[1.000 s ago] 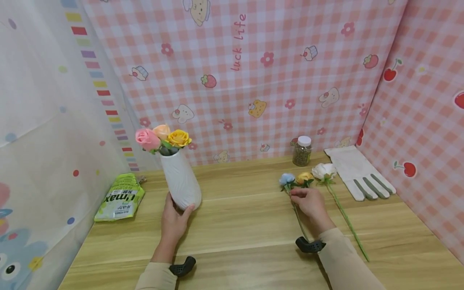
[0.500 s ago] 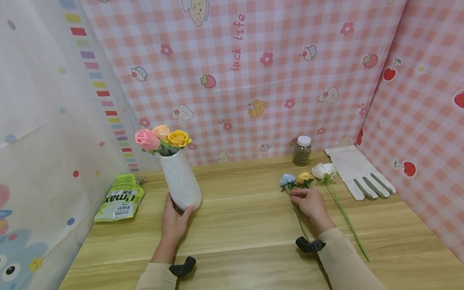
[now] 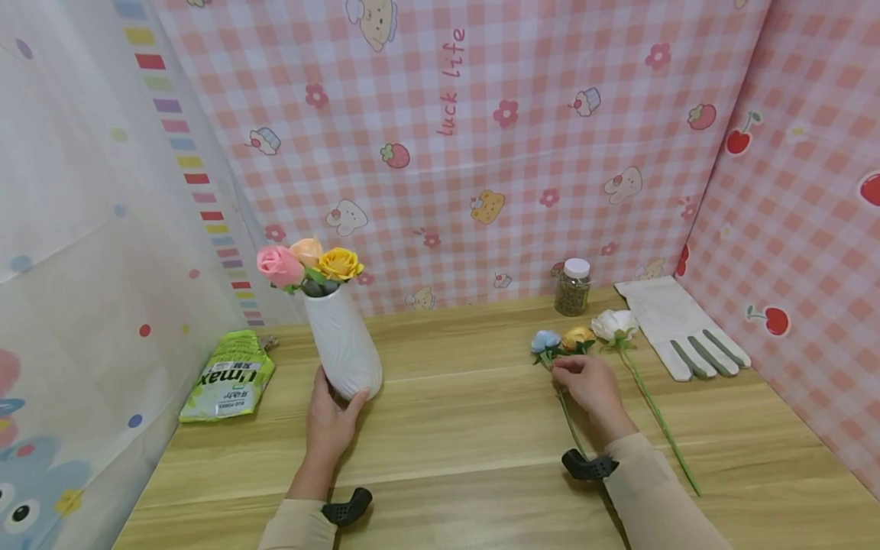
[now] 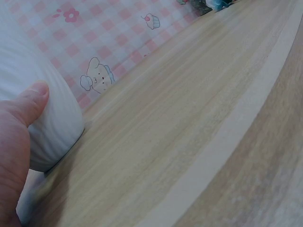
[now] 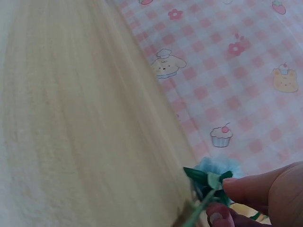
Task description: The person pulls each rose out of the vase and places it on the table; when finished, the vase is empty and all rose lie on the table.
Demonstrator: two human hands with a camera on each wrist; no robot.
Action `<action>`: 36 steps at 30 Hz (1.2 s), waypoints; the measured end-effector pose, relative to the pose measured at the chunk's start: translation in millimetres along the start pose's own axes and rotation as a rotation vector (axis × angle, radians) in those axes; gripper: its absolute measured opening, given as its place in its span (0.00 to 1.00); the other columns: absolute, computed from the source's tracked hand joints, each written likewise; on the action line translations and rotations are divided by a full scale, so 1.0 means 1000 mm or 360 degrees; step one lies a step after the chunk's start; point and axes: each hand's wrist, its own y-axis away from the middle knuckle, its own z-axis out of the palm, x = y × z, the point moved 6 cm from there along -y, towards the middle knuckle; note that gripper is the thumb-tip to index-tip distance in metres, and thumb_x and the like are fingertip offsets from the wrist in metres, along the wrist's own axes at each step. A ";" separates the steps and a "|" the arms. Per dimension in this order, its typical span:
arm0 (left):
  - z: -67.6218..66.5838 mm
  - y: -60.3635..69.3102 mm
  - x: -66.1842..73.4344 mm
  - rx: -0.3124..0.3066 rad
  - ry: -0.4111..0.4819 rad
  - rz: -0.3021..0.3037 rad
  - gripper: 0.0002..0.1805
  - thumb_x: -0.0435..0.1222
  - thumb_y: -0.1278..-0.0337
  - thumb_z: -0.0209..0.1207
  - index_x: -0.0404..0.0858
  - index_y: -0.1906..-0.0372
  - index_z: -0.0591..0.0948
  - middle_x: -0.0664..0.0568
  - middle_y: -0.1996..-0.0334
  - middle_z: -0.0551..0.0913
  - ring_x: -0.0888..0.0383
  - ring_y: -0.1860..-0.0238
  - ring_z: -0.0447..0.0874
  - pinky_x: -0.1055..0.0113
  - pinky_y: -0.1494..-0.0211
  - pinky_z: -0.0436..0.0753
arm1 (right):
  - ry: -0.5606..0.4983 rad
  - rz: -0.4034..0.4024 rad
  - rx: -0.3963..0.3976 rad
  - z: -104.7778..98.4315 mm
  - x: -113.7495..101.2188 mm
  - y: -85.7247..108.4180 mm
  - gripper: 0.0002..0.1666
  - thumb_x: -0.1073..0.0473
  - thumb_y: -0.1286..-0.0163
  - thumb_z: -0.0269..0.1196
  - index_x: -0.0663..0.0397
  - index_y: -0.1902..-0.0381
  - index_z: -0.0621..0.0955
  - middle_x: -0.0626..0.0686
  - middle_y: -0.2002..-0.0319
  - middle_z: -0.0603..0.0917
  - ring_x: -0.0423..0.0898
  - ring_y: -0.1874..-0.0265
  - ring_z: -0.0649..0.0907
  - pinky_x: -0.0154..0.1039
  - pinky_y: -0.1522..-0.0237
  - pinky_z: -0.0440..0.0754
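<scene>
On the left of the table stands a white ribbed vase point(image 3: 346, 347) with a pink rose point(image 3: 279, 264), a peach rose point(image 3: 306, 250) and a yellow rose point(image 3: 340, 263) in its mouth. My left hand point(image 3: 331, 422) grips the vase low down; in the left wrist view the thumb point(image 4: 32, 101) lies against its side. My right hand point(image 3: 593, 393) pinches the stem of a blue artificial flower point(image 3: 545, 341) just under the bloom, thumb and fingertips together, as the right wrist view confirms. A yellow-orange flower point(image 3: 578, 336) lies beside it, its stem mostly hidden. A white flower point(image 3: 614, 327) lies further right.
At the back right are a jar with a white lid point(image 3: 574, 288) and a white-and-grey glove point(image 3: 684, 328). A green snack bag point(image 3: 228, 376) lies at the left edge. Patterned cloth walls point(image 3: 440, 176) close off the back and sides of the wooden table point(image 3: 454, 428).
</scene>
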 end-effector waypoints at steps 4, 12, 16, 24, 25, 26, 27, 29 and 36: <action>-0.001 0.000 0.000 0.0018 0.0004 0.0027 0.48 0.46 0.47 0.68 0.36 0.27 0.54 0.36 0.36 0.68 0.43 0.35 0.66 0.49 0.35 0.66 | 0.0053 -0.0050 0.0035 -0.007 -0.006 0.000 0.15 0.56 0.33 0.63 0.60 0.54 0.85 0.57 0.61 0.86 0.49 0.63 0.81 0.37 0.67 0.78; 0.001 -0.002 -0.001 0.0011 0.0014 0.0018 0.47 0.47 0.47 0.68 0.37 0.27 0.55 0.38 0.35 0.68 0.45 0.34 0.66 0.50 0.34 0.66 | 0.0026 -0.0186 0.0089 -0.030 -0.043 0.009 0.20 0.49 0.33 0.63 0.58 0.51 0.84 0.56 0.58 0.86 0.49 0.65 0.84 0.38 0.68 0.80; -0.001 -0.003 0.000 0.0016 0.0003 -0.0004 0.47 0.47 0.46 0.68 0.38 0.27 0.55 0.38 0.35 0.67 0.45 0.34 0.65 0.50 0.34 0.65 | -0.0119 -0.0258 -0.0060 -0.029 -0.080 0.015 0.23 0.46 0.33 0.63 0.56 0.48 0.83 0.55 0.56 0.85 0.50 0.60 0.83 0.40 0.63 0.81; -0.001 -0.003 -0.002 0.0018 -0.0020 -0.0069 0.50 0.47 0.49 0.69 0.36 0.27 0.54 0.36 0.34 0.66 0.42 0.35 0.66 0.50 0.33 0.65 | -0.0263 -0.0451 -0.0439 0.007 -0.178 0.028 0.17 0.51 0.33 0.65 0.54 0.51 0.85 0.53 0.56 0.85 0.48 0.60 0.82 0.42 0.61 0.81; -0.001 -0.002 -0.002 0.0020 -0.0018 -0.0075 0.50 0.47 0.49 0.69 0.36 0.27 0.54 0.36 0.34 0.66 0.42 0.35 0.66 0.50 0.33 0.65 | -0.0277 -0.0466 -0.0490 0.015 -0.190 0.029 0.16 0.52 0.34 0.65 0.53 0.52 0.85 0.53 0.57 0.85 0.48 0.60 0.82 0.42 0.61 0.81; -0.001 -0.002 -0.003 0.0023 -0.0014 -0.0080 0.50 0.47 0.49 0.69 0.36 0.27 0.54 0.36 0.34 0.66 0.42 0.35 0.66 0.50 0.33 0.65 | -0.0285 -0.0479 -0.0540 0.025 -0.201 0.030 0.15 0.52 0.34 0.65 0.52 0.53 0.85 0.52 0.57 0.85 0.48 0.60 0.82 0.42 0.61 0.81; -0.001 -0.001 -0.003 0.0024 -0.0012 -0.0087 0.50 0.47 0.49 0.69 0.36 0.27 0.54 0.36 0.34 0.66 0.42 0.35 0.66 0.50 0.33 0.65 | -0.0288 -0.0499 -0.0579 0.034 -0.210 0.031 0.14 0.53 0.34 0.65 0.51 0.53 0.85 0.50 0.57 0.85 0.47 0.60 0.82 0.42 0.60 0.82; -0.002 -0.002 -0.003 0.0033 -0.0017 -0.0087 0.50 0.47 0.49 0.69 0.36 0.27 0.55 0.37 0.34 0.66 0.43 0.35 0.66 0.50 0.33 0.65 | -0.0307 -0.0538 -0.0633 0.053 -0.229 0.031 0.13 0.53 0.35 0.66 0.49 0.54 0.86 0.48 0.56 0.85 0.46 0.58 0.82 0.41 0.58 0.82; -0.002 -0.003 -0.005 0.0076 0.0031 -0.0029 0.49 0.46 0.51 0.71 0.34 0.28 0.58 0.37 0.35 0.68 0.44 0.35 0.67 0.50 0.34 0.66 | -0.0437 -0.0496 -0.0726 0.111 -0.271 0.029 0.20 0.50 0.38 0.69 0.51 0.50 0.84 0.46 0.57 0.84 0.44 0.57 0.81 0.39 0.56 0.81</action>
